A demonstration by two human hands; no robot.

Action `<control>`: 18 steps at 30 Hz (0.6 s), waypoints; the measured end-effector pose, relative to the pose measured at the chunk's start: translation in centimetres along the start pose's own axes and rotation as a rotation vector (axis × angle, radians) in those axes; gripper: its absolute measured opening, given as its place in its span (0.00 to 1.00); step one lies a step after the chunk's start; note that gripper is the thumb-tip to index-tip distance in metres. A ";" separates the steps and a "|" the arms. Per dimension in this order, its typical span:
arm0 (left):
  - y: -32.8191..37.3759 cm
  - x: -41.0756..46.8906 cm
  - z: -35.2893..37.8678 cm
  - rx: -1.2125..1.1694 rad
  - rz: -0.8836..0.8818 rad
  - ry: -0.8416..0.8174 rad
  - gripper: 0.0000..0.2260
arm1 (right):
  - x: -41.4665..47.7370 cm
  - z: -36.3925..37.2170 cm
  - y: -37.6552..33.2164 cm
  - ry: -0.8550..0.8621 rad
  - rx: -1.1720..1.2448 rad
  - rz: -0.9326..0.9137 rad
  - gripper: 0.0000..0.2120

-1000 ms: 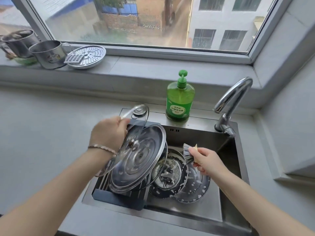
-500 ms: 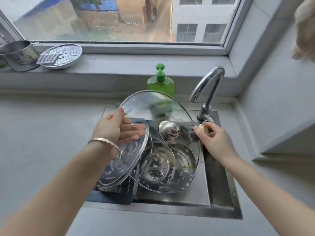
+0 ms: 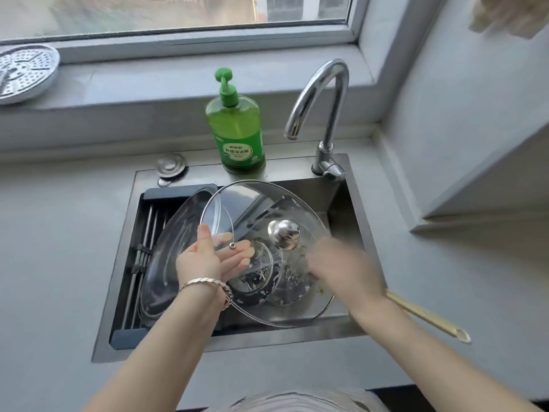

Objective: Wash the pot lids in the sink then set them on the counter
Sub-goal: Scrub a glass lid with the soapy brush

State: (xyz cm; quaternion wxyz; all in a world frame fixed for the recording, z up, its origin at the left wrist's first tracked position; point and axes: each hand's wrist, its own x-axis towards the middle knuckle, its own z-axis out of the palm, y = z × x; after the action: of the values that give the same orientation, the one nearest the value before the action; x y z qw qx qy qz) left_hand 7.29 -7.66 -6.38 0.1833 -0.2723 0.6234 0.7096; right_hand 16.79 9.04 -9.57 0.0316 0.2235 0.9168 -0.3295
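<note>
Head view: the person's left hand is gripping the large glass lid at its near-left rim. The thumb is lying over the edge and the straight fingers are spreading beneath the glass, visible through it. The lid is being held tilted above the sink, knob side up, judged to be presenting the top face for scrubbing while run-off falls into the basin. The right hand is sweeping across that face just beside the knob. Motion blur is hiding its fingers, so whether they are curling round anything cannot be told. A brass-coloured handle is projecting from under the right wrist, likely a scrubbing tool.

Contents: the sink is holding a dark drain rack along its left side, with a steel lid leaning in it, probably parked there to free the basin floor. Smaller lids are lying overlapped on that floor beneath the glass one, speckled with suds or residue; their number is uncertain. The faucet is showing no stream. The soap bottle is standing on the sink's back ledge, nearly full of green liquid. Judged stage: scrubbing, with setting down on the counter not yet done.
</note>
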 end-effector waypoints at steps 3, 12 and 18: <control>-0.3 -0.1 0.3 -0.065 0.016 0.033 0.20 | -2.2 1.6 -1.6 -0.008 -0.052 -0.220 0.12; -0.6 -0.3 0.7 -0.125 0.026 0.069 0.20 | -0.4 0.5 -2.0 -0.029 -0.033 -0.154 0.11; -1.1 -0.6 0.1 -0.130 0.027 0.103 0.20 | 1.9 -1.2 0.0 -0.048 -0.100 0.016 0.09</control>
State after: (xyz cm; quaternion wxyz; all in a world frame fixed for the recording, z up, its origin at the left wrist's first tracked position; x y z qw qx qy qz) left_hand 8.40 -7.36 -6.87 0.1234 -0.3112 0.5881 0.7363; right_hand 15.17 10.53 -9.09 0.0675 0.2211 0.9293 -0.2881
